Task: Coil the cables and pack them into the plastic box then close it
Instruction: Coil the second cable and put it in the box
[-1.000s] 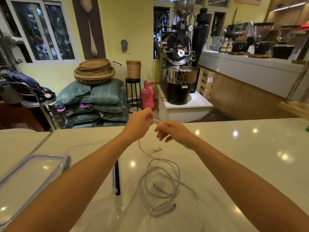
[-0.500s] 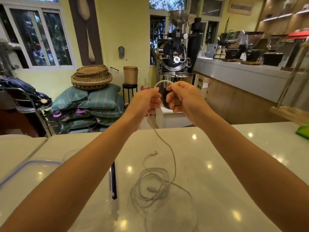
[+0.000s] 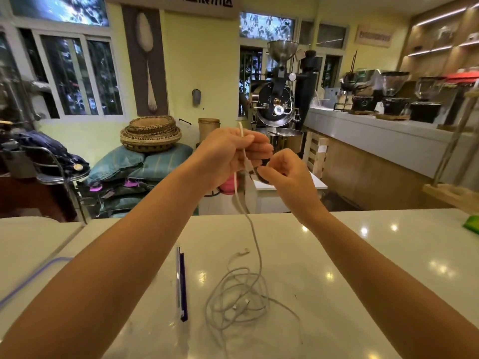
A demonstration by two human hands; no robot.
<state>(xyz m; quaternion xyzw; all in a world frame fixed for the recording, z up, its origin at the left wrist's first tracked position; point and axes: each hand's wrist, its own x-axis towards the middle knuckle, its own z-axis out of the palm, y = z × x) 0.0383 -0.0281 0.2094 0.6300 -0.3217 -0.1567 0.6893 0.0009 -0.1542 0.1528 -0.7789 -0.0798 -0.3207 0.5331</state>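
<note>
A white cable [image 3: 255, 244] rises from a loose tangle of white cables [image 3: 239, 297] on the white counter [image 3: 363, 268]. My left hand [image 3: 228, 154] grips the cable's upper part, with its end sticking up above the fingers. Just to the right and lower, my right hand [image 3: 287, 172] pinches the same cable with curled fingers. The clear plastic box is mostly hidden by my left arm; its blue latch [image 3: 182, 286] shows beside the tangle. The blue-rimmed lid [image 3: 33, 275] lies at the far left.
A green object [image 3: 472, 224] sits at the counter's right edge. Beyond the counter stand a coffee roaster [image 3: 278, 104], a white cabinet, stacked cushions with woven baskets [image 3: 150, 134], and a long bar with grinders at the right.
Both hands have risen higher above the counter with the cable. The small loop between them is gone; my left hand now holds the cable upright and my right hand has dropped lower.
</note>
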